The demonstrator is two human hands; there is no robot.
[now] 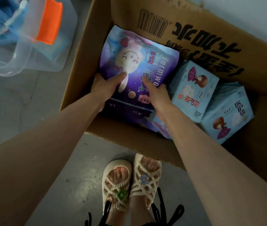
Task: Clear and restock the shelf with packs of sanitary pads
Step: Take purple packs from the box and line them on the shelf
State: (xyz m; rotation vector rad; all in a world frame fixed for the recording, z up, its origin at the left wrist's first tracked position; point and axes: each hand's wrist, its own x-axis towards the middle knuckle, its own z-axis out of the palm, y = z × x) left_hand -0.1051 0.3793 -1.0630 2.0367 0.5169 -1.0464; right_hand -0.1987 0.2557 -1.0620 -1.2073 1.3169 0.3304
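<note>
Currently, a purple pack of sanitary pads [139, 62] is gripped at its near end by both hands inside an open cardboard box [87, 46] that is set on the grey floor [15, 103]. The left hand [106, 86] is closed on the pack's left edge, and the right hand [155, 95] is closed on its right edge, each with the thumb laid across the front. A white cartoon rabbit is printed on the pack, with the letters "Vormwo", cut off by the right hand, red characters "医护级" and, near the lower edge, "L-XL"; all of it is seen upside down. A second purple pack [162, 128] is partly seen beneath it. Just to the right, two light-blue packs [194, 88] [227, 115] are lying in the box, touching; each is printed with a cartoon girl in a purple dress and "医护级", and "29" can be read on the first. A barcode and large black Chinese characters are printed upside down on the box's far flap. A clear plastic bin [31, 54] with an orange latch is seen left of the box. Cream woven sandals [116, 183] are worn.
</note>
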